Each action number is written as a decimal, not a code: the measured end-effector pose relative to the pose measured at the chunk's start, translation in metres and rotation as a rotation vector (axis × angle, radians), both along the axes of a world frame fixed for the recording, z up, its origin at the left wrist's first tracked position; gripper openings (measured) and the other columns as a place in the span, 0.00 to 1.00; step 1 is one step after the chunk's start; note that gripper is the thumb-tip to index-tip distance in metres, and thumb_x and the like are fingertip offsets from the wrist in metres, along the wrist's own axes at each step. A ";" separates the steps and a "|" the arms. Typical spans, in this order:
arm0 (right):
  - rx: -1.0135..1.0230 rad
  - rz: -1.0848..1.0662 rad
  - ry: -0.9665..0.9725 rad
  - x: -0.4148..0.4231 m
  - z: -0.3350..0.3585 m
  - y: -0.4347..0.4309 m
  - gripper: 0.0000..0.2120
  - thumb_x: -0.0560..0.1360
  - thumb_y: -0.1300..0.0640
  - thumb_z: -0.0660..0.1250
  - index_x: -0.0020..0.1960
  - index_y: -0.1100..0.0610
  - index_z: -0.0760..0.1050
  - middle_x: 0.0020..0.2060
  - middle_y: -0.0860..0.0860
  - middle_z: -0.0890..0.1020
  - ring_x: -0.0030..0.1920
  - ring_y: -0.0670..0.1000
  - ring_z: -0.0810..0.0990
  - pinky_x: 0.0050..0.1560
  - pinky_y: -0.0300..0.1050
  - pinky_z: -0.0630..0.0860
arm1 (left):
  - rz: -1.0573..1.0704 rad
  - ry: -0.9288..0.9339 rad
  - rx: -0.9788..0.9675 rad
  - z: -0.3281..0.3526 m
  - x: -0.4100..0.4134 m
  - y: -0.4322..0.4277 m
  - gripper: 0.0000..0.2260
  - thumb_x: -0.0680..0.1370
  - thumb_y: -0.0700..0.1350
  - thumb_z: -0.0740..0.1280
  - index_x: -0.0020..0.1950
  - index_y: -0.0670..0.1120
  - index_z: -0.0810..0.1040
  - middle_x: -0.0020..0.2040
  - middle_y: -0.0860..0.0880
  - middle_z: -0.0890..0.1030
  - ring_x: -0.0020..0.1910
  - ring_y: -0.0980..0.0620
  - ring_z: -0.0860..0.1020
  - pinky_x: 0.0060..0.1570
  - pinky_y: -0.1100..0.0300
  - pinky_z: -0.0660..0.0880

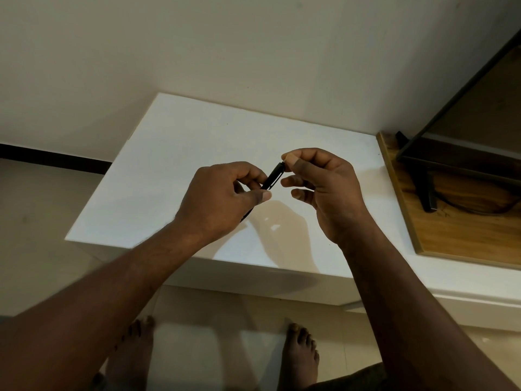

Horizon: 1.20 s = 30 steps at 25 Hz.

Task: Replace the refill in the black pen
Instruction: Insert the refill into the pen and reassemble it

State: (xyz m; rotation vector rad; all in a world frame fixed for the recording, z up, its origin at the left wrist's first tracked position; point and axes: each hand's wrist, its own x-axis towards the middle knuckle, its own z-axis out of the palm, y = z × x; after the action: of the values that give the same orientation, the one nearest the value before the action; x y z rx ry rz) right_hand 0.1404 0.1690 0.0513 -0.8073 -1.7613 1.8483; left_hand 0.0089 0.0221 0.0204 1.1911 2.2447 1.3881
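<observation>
The black pen [273, 176] hangs above the white worktop [180, 142], its barrel gripped in the left hand [222, 198] and its clip end pinched by the right hand [324, 187]. It looks whole and no refill shows, so the swap seems still ahead.

1. The scene is dimly, warmly lit (the whites look muted).
2. Soft shadows are cast on the table [169, 153] toward its near edge.
3. Straight lines are bowed near the frame's edges.

My left hand [220, 198] and right hand [327, 190]: bare, short nails. Forearms [127, 277]: bare. Feet [300, 354]: bare. Dark garment [352, 376]: right leg.
</observation>
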 end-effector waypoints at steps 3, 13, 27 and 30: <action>0.050 -0.015 -0.004 0.000 0.000 0.000 0.03 0.80 0.56 0.73 0.50 0.53 0.86 0.47 0.50 0.89 0.43 0.49 0.87 0.39 0.38 0.79 | 0.006 0.000 0.002 0.000 0.000 0.000 0.07 0.74 0.52 0.78 0.50 0.58 0.85 0.41 0.63 0.84 0.42 0.60 0.81 0.37 0.67 0.74; 0.202 -0.068 -0.020 -0.002 -0.002 0.000 0.02 0.79 0.56 0.74 0.48 0.53 0.85 0.45 0.52 0.89 0.41 0.49 0.87 0.38 0.38 0.77 | 0.018 0.021 -0.019 -0.002 0.000 0.000 0.07 0.73 0.53 0.78 0.50 0.57 0.85 0.40 0.62 0.84 0.42 0.60 0.80 0.39 0.65 0.75; 0.411 -0.081 -0.102 -0.001 -0.001 0.000 0.02 0.77 0.56 0.75 0.46 0.52 0.86 0.42 0.46 0.88 0.40 0.48 0.87 0.38 0.38 0.78 | 0.005 0.073 -0.031 0.000 -0.001 -0.002 0.06 0.74 0.53 0.77 0.49 0.58 0.85 0.41 0.61 0.85 0.36 0.58 0.79 0.42 0.55 0.79; 0.425 -0.085 -0.118 -0.001 -0.002 0.000 0.03 0.78 0.57 0.74 0.46 0.52 0.86 0.41 0.47 0.88 0.40 0.47 0.87 0.38 0.38 0.79 | 0.012 0.067 -0.023 0.000 0.000 -0.002 0.06 0.74 0.52 0.77 0.49 0.58 0.85 0.41 0.61 0.84 0.37 0.57 0.79 0.43 0.54 0.79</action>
State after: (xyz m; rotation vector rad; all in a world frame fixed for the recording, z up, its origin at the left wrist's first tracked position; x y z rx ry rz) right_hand 0.1393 0.1694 0.0494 -0.8162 -2.0596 1.3244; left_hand 0.0085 0.0198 0.0200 1.2366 2.3098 1.3414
